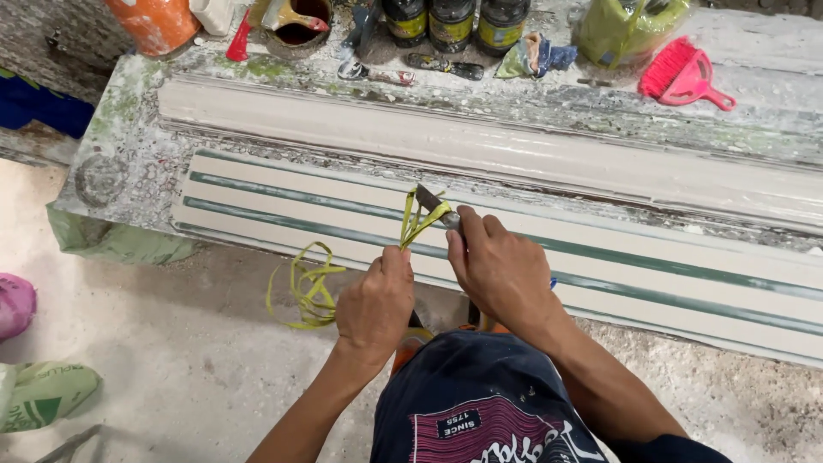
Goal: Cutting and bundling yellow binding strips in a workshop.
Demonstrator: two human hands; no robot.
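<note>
While both hands are working over the ribbed moulding, the left hand is pinching a yellow-green plastic strap, its loose coils trailing left of that hand. Right hand is gripping a dark blade tool against the strap. Pink brush is lying well beyond.

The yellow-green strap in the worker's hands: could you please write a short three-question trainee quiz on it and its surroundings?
1. True or false: the left hand grips the yellow-green strap.
2. What does the right hand press to the strap: A a dark blade, B a paintbrush, C a hammer?
3. What colour is the hand brush on the bench?

Key: 1 true; 2 A; 3 pink.
</note>
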